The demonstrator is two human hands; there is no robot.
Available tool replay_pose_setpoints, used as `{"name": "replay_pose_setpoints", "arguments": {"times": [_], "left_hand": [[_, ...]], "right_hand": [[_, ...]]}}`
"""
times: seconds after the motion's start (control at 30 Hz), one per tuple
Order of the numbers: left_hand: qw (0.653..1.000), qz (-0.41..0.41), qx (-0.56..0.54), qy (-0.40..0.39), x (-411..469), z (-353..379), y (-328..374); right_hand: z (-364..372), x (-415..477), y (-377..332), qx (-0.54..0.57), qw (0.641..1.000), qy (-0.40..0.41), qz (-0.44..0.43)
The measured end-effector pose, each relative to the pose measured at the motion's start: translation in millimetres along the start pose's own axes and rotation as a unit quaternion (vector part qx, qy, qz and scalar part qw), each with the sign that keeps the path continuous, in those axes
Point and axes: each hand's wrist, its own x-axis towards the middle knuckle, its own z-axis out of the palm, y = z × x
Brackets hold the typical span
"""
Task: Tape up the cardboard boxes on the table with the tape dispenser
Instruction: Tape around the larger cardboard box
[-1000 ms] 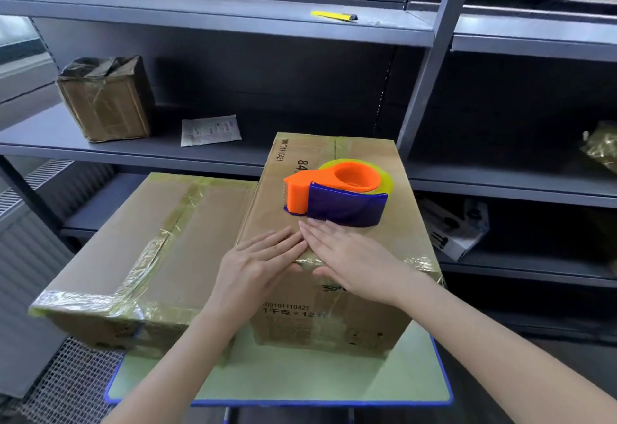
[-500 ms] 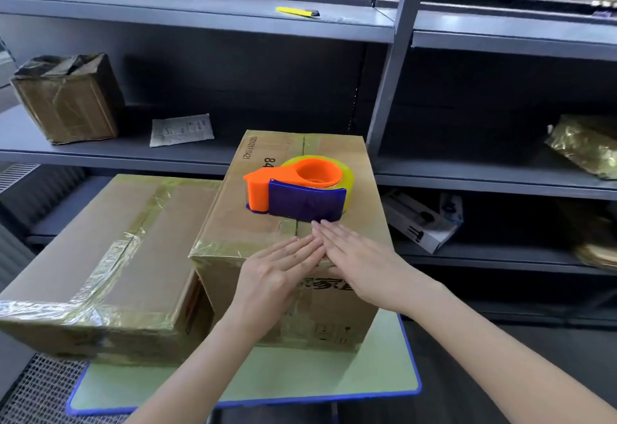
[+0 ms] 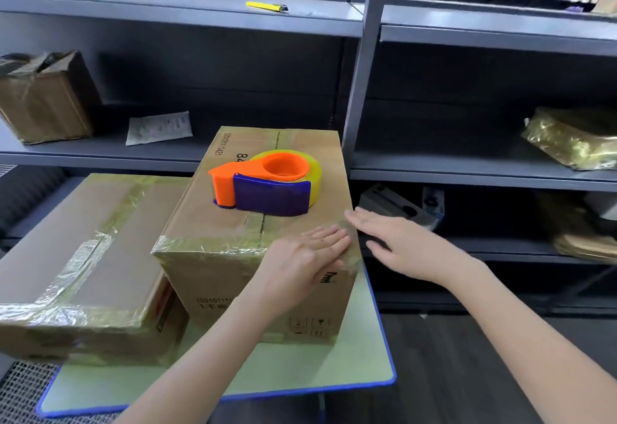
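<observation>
A: What has been changed within the last second?

B: The hands have been swept toward 3 o'clock along the glossy tape strip (image 3: 200,250) on the near top edge of the tall brown cardboard box (image 3: 207,283). A second ago they were joined at its middle.

A: How are the hands held?

B: The left hand (image 3: 300,260) is laid flat on the box's near right corner, fingers straight. The right hand (image 3: 400,246) is carried just past the right edge, fingers straight, nothing gripped.

A: And the dispenser?

B: The orange-and-purple tape dispenser (image 3: 267,186) is left lying on the box top, at 11 o'clock from the left hand.

A: What is implied for the task?

B: That strip is judged smoothed down. The flat, wide taped box (image 3: 66,223) sits at 9 o'clock on the green blue-edged table (image 3: 300,373). Another seam is probably due next.
</observation>
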Motion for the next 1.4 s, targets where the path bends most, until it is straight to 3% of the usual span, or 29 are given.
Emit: {"name": "replay_pose_setpoints", "arguments": {"times": [0.27, 0.77, 1.07, 1.4], "left_hand": [[0.997, -0.056, 0.017, 0.044, 5.1, 8.2, 13.0], [0.993, -0.063, 0.062, 0.081, 3.9, 20.3, 25.2], [0.994, -0.047, 0.077, 0.063, 5.5, 16.0, 25.9], [0.994, -0.076, 0.032, 0.065, 8.3, 9.1, 24.7]], "right_hand": [[9.7, 6.3, 4.9, -0.002, 0.999, -0.030, -0.031], [-9.6, 20.3, 0.2, -0.062, 0.992, -0.088, -0.062], [-11.6, 33.2, 11.1, 0.062, 0.985, -0.149, -0.063], [-13.7, 34.8, 21.5, 0.108, 0.975, -0.179, -0.071]]}}
